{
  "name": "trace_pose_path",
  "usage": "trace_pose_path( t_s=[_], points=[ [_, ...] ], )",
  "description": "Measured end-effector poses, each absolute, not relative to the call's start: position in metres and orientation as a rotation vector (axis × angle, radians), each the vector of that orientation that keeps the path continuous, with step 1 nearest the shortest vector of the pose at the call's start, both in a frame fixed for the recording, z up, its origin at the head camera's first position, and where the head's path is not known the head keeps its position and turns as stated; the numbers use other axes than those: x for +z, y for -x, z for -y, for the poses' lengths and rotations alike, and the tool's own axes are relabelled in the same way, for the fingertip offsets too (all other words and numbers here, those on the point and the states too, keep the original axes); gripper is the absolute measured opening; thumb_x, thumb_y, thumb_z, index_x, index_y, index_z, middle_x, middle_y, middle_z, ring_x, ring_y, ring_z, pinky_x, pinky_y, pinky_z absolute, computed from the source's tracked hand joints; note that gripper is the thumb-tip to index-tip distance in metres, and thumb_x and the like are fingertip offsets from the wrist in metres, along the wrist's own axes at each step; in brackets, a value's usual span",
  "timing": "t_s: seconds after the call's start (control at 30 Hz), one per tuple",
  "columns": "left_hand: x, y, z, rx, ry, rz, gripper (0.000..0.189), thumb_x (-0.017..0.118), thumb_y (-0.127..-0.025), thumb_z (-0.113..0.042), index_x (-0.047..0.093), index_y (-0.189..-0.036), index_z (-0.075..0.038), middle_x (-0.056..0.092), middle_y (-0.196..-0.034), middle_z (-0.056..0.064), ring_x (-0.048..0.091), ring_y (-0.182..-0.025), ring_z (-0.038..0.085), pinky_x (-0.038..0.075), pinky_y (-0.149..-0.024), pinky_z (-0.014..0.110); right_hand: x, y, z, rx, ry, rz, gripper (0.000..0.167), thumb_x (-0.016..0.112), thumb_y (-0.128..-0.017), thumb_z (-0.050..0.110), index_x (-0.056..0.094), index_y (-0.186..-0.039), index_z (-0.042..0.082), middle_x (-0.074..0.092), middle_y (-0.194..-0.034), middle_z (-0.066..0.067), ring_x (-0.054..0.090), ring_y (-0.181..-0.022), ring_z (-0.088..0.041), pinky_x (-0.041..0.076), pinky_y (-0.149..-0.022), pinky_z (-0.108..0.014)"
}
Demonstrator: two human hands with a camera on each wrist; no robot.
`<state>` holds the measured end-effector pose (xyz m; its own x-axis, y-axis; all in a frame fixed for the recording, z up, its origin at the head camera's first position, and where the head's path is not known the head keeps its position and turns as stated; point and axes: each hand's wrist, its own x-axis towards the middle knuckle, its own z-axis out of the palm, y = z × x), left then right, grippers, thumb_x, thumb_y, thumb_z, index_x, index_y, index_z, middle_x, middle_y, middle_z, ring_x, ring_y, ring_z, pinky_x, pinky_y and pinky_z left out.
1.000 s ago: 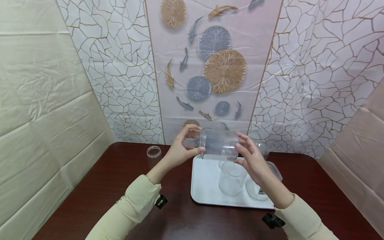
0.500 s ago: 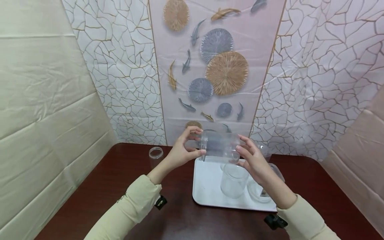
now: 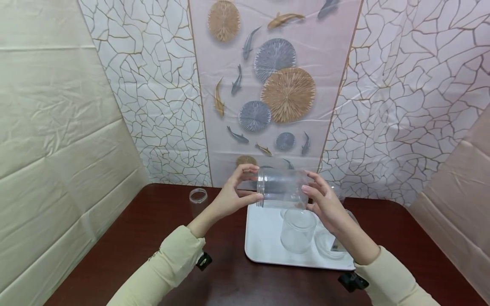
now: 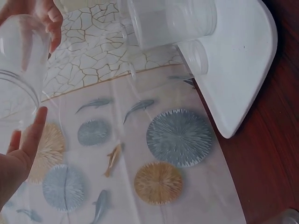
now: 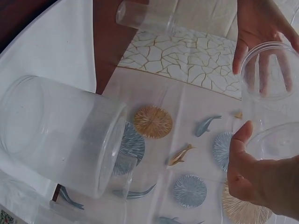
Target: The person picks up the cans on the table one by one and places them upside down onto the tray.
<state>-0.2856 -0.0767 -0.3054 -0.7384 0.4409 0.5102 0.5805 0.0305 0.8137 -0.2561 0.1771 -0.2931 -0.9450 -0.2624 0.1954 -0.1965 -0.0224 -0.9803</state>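
A clear, wide-mouthed plastic jar lies on its side in the air, above the back part of the white tray. Its threaded mouth points left, where my left hand grips the rim between thumb and fingers. The base end is held by my right hand, thumb in front and fingers behind. Through the jar's clear wall in the right wrist view, the left hand's fingers show at the mouth. Below it another clear jar stands upright on the tray.
Right of the standing jar, a round clear container with a label sits on the tray, partly behind my right forearm. More clear containers behind it are mostly hidden. A slim clear jar stands on the dark red table at the left. Patterned cloth hangs behind.
Both hands keep their hold on the jar, which has tilted slightly until nearly level. The head view has shifted a little; the other containers have stayed in place.
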Motion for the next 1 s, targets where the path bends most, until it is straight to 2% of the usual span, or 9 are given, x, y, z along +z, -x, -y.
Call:
trace_pose_path(
  t_s=[0.17,0.4,0.6,0.83,0.9,1.0],
  points=[
    [-0.316,0.288,0.085,-1.729,1.169,2.287,0.077,0.073,-0.083,-0.020,0.029,-0.146,-0.021,0.036,-0.147,0.010,0.039,-0.133,0.032,0.039,-0.104,0.054,-0.296,0.256,-0.178,-2.195,0.444,-2.133,0.047,0.048,-0.095,0.027,0.032,-0.138,0.018,0.028,-0.134,-0.013,0.052,-0.102,-0.007,0.052,-0.080,-0.027],
    [-0.331,0.289,0.094,-1.656,1.197,2.372,0.086,0.075,-0.081,-0.033,0.023,-0.149,-0.027,0.033,-0.149,0.009,0.036,-0.135,0.032,0.032,-0.107,0.058,-0.298,0.258,-0.178,-2.164,0.445,-2.137,0.061,0.048,-0.095,0.031,0.022,-0.145,0.010,0.023,-0.140,-0.021,0.050,-0.105,-0.009,0.052,-0.082,-0.028],
    [-0.339,0.287,0.099,-1.548,1.159,2.447,0.086,0.075,-0.080,-0.030,0.022,-0.149,-0.028,0.035,-0.149,0.007,0.035,-0.137,0.031,0.032,-0.108,0.055,-0.296,0.259,-0.176,-2.123,0.461,-2.176,0.061,0.048,-0.096,0.028,0.021,-0.148,0.010,0.024,-0.143,-0.021,0.041,-0.118,-0.018,0.051,-0.084,-0.026],
    [-0.349,0.284,0.102,-1.422,1.135,2.491,0.092,0.078,-0.077,-0.017,0.023,-0.149,-0.018,0.035,-0.148,0.010,0.028,-0.140,0.027,0.023,-0.113,0.054,-0.290,0.259,-0.173,-2.050,0.494,-2.241,0.060,0.049,-0.097,0.024,0.022,-0.149,0.010,0.023,-0.149,-0.021,0.046,-0.111,-0.006,0.050,-0.084,-0.021],
    [-0.353,0.285,0.103,-1.376,1.128,2.510,0.094,0.080,-0.075,-0.018,0.023,-0.150,-0.018,0.034,-0.149,0.009,0.028,-0.141,0.025,0.023,-0.114,0.052,-0.288,0.260,-0.172,-2.032,0.495,-2.262,0.060,0.048,-0.097,0.025,0.022,-0.149,0.011,0.023,-0.149,-0.020,0.046,-0.114,-0.009,0.050,-0.086,-0.022],
    [-0.361,0.286,0.103,-1.321,1.119,2.548,0.096,0.081,-0.074,-0.022,0.022,-0.150,-0.019,0.031,-0.151,0.007,0.025,-0.142,0.024,0.024,-0.113,0.051,-0.286,0.262,-0.170,-1.996,0.481,-2.314,0.059,0.048,-0.097,0.027,0.025,-0.149,0.012,0.026,-0.149,-0.018,0.041,-0.123,-0.020,0.046,-0.095,-0.032]
  ],
)
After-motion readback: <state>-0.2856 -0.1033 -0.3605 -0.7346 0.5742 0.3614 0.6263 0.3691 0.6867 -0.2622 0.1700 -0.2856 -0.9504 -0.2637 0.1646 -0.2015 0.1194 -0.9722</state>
